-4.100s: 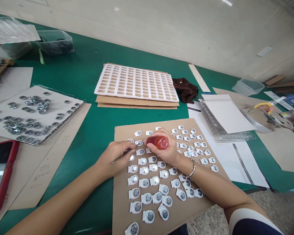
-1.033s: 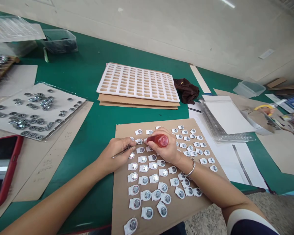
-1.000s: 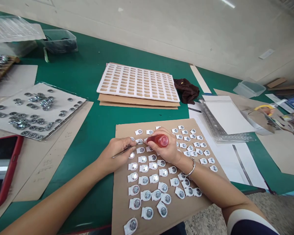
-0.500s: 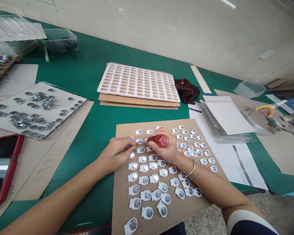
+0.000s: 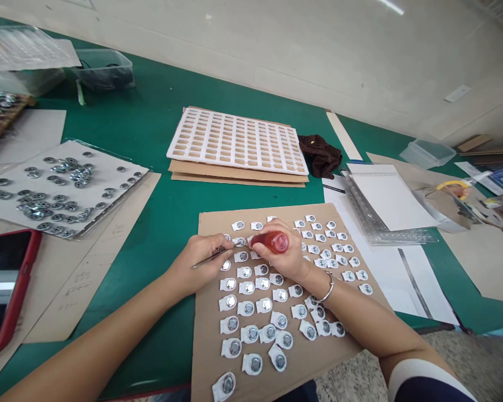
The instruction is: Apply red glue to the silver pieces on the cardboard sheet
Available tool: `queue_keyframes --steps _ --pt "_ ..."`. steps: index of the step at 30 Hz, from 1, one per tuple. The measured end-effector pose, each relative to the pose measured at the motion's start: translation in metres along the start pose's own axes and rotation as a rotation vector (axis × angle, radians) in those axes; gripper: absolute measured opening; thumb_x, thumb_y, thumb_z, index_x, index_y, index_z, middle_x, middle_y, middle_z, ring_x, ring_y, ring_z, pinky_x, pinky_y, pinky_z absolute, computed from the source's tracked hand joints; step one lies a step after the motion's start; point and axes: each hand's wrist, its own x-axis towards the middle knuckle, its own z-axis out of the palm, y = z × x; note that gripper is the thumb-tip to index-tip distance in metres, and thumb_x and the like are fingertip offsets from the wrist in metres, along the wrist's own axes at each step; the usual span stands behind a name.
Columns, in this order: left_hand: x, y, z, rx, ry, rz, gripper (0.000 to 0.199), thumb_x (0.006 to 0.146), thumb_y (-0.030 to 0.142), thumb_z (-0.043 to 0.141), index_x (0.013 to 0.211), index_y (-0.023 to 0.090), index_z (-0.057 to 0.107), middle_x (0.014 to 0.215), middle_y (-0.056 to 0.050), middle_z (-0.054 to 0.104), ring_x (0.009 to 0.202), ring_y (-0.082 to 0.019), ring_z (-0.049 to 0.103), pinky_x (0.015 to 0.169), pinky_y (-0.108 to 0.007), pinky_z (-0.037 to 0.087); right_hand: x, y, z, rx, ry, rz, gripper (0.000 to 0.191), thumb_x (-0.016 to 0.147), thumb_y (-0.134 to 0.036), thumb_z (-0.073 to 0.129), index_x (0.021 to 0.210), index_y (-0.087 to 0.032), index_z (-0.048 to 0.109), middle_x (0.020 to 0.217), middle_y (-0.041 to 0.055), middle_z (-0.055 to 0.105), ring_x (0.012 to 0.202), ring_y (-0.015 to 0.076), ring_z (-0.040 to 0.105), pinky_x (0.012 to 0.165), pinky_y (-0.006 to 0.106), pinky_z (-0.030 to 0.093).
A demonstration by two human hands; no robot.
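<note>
My left hand (image 5: 202, 260) pinches thin metal tweezers (image 5: 209, 259) whose tip reaches a white-tabbed round metal piece (image 5: 238, 242) near the top left of a brown cardboard sheet (image 5: 209, 346). Wrapped round a small red bottle (image 5: 272, 242), my right hand (image 5: 291, 257) holds it tilted, its nozzle end close to that same piece. Several rows of similar white-tabbed metal pieces lie on the cardboard, some hidden under my right hand.
Behind the cardboard lies a white gridded tray (image 5: 237, 139) beside a dark cloth (image 5: 321, 155). Loose metal discs cover a plastic-wrapped sheet (image 5: 104, 192) at left, near a red-cased phone (image 5: 8, 290). White sheets (image 5: 389, 195) and clear plastic lie at right.
</note>
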Motion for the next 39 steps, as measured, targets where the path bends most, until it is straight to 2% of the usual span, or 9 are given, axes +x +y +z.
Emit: queue_keyframes --steps 29,39 --pt "-0.0001 0.0015 -0.0012 0.005 -0.003 -0.018 0.011 0.085 0.026 0.054 0.081 0.02 0.063 0.072 0.004 0.066 0.061 -0.009 0.059 0.055 -0.019 0.04 -0.0003 0.001 0.0038 0.096 -0.019 -0.008 0.023 0.071 -0.023 0.073 0.091 -0.024 0.06 0.08 0.0004 0.062 0.076 0.0159 0.059 0.071 0.033 0.051" --pt "-0.0006 -0.0028 0.0014 -0.025 -0.017 -0.059 0.014 0.085 0.031 0.054 0.082 0.021 0.064 0.075 0.004 0.068 0.062 -0.01 0.06 0.055 -0.021 0.041 0.001 0.0003 0.0001 0.036 0.0 0.03 0.016 0.074 -0.03 0.071 0.084 -0.023 0.062 0.078 0.0008 0.061 0.072 0.0158 0.059 0.067 0.033 0.05"
